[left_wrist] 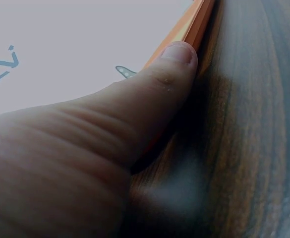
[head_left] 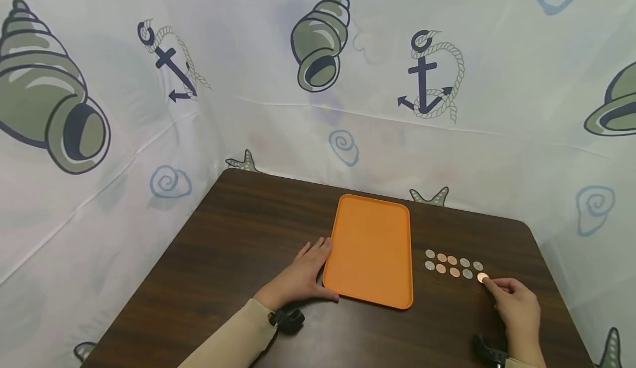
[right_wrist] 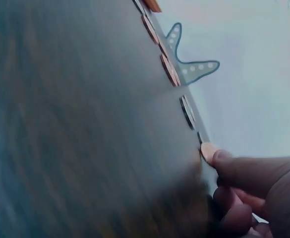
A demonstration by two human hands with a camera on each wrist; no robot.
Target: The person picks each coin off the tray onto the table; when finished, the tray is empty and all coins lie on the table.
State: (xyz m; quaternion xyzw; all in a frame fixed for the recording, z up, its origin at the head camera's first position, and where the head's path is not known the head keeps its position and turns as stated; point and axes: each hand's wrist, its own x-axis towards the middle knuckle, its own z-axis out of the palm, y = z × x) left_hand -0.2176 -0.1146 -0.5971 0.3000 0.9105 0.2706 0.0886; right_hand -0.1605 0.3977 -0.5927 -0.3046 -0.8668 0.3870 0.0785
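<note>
An orange tray (head_left: 370, 252) lies flat on the table. My left hand (head_left: 303, 271) rests at its near left corner, fingers extended along the left side. The left thumb (left_wrist: 169, 64) reaches along the tray's near edge in the left wrist view. To the right of the tray, several silver and copper coins (head_left: 454, 272) lie in two rows. At the right end of the nearer row, my right hand (head_left: 517, 304) pinches a copper coin (right_wrist: 208, 152) between thumb and fingers. That coin is tilted up, its lower part hidden by the fingertips.
The dark wooden table (head_left: 238, 219) has its far edge close behind the tray. A white curtain (head_left: 258, 125) printed with shells, anchors and starfish hangs around the back and sides. Black straps with a camera mount (head_left: 289, 321) sit on the wrists.
</note>
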